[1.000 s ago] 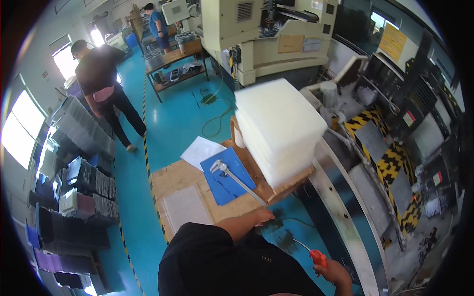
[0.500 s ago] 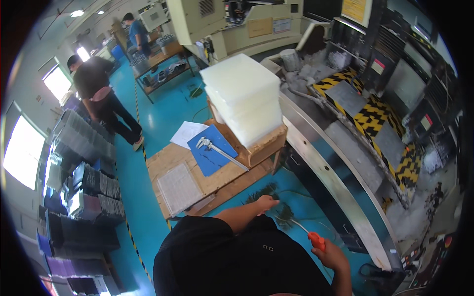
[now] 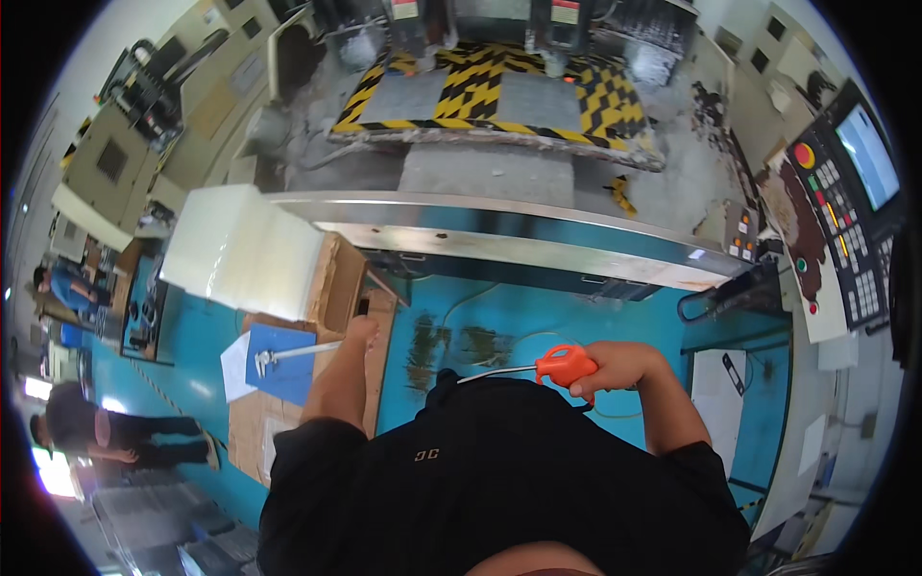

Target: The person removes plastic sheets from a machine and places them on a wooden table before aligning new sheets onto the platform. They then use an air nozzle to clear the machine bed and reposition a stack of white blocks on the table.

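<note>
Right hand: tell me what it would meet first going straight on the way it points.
The right hand, led by the metal nozzle of its orange tool, would probably meet the wearer's own black clothing first; depth is unclear, so it might pass above.

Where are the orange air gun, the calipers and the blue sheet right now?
Orange air gun (image 3: 565, 366): head view, on its orange body.
Calipers (image 3: 303, 351): head view, on the long metal beam.
Blue sheet (image 3: 285, 380): head view, on a bare part beside the calipers.
</note>
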`<state>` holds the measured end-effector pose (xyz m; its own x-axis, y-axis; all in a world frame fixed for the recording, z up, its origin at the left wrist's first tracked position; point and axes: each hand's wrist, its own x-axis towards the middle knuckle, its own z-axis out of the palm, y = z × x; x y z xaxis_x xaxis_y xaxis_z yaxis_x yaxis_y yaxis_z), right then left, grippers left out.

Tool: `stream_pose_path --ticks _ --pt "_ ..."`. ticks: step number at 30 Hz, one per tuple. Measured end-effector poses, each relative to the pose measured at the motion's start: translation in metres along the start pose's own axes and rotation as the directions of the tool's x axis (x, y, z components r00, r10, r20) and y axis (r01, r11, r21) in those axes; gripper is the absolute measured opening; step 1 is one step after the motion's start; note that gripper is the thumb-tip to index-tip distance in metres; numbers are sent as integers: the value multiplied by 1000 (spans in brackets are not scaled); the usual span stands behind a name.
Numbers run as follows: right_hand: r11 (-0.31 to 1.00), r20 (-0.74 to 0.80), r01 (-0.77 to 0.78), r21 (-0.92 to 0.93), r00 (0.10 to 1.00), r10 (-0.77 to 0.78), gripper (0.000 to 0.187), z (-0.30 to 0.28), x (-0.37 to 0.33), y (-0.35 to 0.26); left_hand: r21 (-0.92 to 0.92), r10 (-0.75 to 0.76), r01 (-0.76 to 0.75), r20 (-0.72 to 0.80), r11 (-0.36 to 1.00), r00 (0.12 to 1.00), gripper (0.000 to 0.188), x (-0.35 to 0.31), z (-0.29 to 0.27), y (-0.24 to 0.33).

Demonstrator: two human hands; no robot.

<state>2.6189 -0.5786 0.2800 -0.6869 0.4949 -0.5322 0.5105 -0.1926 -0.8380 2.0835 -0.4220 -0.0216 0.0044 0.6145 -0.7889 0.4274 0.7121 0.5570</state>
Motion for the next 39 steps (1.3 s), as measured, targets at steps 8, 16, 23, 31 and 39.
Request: stream_pose_path --ticks 8,16,23,31,39 --pt "970 -536 -107 -217 844 -27 46 34 39 77 -6 481 -485 -127 874 868 7 -94 146 71" --pt "974 -415 -177 -144 904 103 48 35 31 67 227 696 -663 -122 713 708 6 -159 144 73" --pt "989 -295 -118 -89 952 87 42 34 18 52 -150 356 -371 -115 917 927 10 -170 142 58" --pt "975 -324 -200 -101 933 158 50 36 13 65 290 754 -733 52 615 654 15 -186 145 60" --pt "969 -285 -245 15 928 239 46 26 14 58 402 724 -815 394 418 566 52 -186 147 64"
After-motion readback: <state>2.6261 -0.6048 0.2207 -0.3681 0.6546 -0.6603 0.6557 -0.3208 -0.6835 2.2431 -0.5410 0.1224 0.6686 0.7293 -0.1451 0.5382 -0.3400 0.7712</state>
